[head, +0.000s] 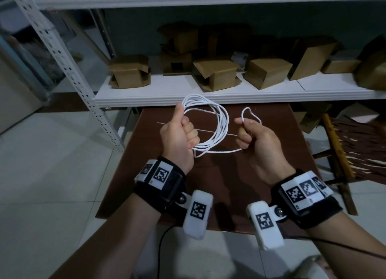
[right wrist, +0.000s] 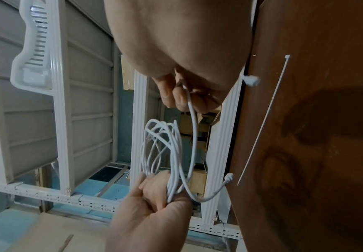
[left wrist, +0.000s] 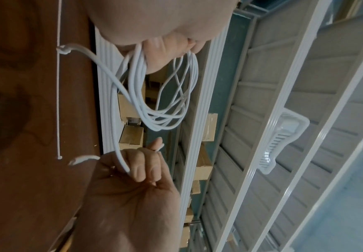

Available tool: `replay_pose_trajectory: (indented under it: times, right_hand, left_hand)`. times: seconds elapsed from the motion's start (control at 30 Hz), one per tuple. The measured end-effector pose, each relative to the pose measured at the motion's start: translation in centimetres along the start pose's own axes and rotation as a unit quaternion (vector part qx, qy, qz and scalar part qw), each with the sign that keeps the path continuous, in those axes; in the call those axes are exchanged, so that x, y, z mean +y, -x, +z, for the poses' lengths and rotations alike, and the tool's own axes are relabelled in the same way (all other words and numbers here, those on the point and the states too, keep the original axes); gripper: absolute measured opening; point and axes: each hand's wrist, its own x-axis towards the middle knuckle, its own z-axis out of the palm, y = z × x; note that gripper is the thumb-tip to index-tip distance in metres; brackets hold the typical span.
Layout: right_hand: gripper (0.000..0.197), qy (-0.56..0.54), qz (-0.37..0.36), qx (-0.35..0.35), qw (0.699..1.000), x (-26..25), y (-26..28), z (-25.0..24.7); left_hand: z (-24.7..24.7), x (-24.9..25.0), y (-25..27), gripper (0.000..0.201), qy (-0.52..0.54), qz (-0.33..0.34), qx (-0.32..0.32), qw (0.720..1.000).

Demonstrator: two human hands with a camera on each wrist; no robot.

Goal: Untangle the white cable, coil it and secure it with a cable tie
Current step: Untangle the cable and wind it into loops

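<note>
Two hands work above one brown table (head: 261,132), which serves here as the landmark. Nearest the person, over the table's middle, the left hand (head: 179,136) is closed in a fist around one side of the single white cable (head: 221,120), thumb up, with the gathered loops passing through the palm; several turns are stacked, too overlapped to count exactly. Level with it and to its right, the right hand (head: 259,141) has its fingers curled tight on the loose stretch of the same cable, a small loop standing up above the knuckles and a strand running low across to the coil. The coil hangs in the air between the two hands, clear of the tabletop. In the wrist views two cable ends (left wrist: 64,49) show, one near each hand, hanging close to the table's far edge. One thin white cable tie (head: 196,128) lies flat on the table beneath and just behind the coil, untouched, straight across the width. The table's near half is bare wood, and pale tiled floor (head: 52,174) opens off its left edge. Past its far edge runs a white shelf (head: 146,95) carrying about eight or nine cardboard boxes (head: 129,72), some blurred in shadow. Right of the table stands a woven chair (head: 355,145).
</note>
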Motion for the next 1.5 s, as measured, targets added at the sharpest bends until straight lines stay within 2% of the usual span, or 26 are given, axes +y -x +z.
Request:
replay_pose_trajectory:
  times: [0.17, 0.37, 0.53, 0.8, 1.0, 1.13, 1.27, 1.5]
  right_hand:
    - [0.019, -0.002, -0.005, -0.031, 1.0, -0.3, 0.9, 0.7]
    - [0.02, 0.045, -0.038, -0.032, 0.998, -0.5, 1.0, 0.6]
    - [0.031, 0.06, -0.009, -0.043, 0.997, -0.8, 1.2, 0.9]
    - [0.034, 0.13, 0.006, -0.059, 0.99, -1.0, 1.7, 0.9]
    - [0.068, 0.135, 0.007, -0.065, 0.989, -0.7, 1.3, 0.5]
    - [0.063, 0.138, 0.001, -0.052, 0.989, -0.7, 1.0, 0.1]
    - [0.05, 0.179, -0.007, -0.057, 0.982, -1.2, 1.1, 0.3]
    - [0.05, 0.196, -0.012, -0.072, 0.978, -1.9, 0.9, 0.1]
  left_hand:
    - [0.2, -0.3, 0.3, 0.051, -0.043, 0.009, -0.014, 0.999]
    - [0.1, -0.6, -0.1, 0.05, -0.061, -0.05, -0.039, 0.996]
    - [0.1, -1.0, -0.1, 0.05, -0.079, -0.083, -0.063, 0.991]
    - [0.2, -1.8, 0.1, 0.051, -0.091, -0.115, -0.075, 0.986]
    - [0.1, -1.8, 0.0, 0.05, -0.112, -0.114, -0.07, 0.985]
    - [0.2, -1.9, 0.1, 0.05, -0.13, -0.104, -0.068, 0.984]
    - [0.2, -1.8, 0.0, 0.05, -0.131, -0.1, -0.06, 0.985]
    - [0.0, -1.6, -0.2, 0.05, -0.146, -0.084, -0.06, 0.984]
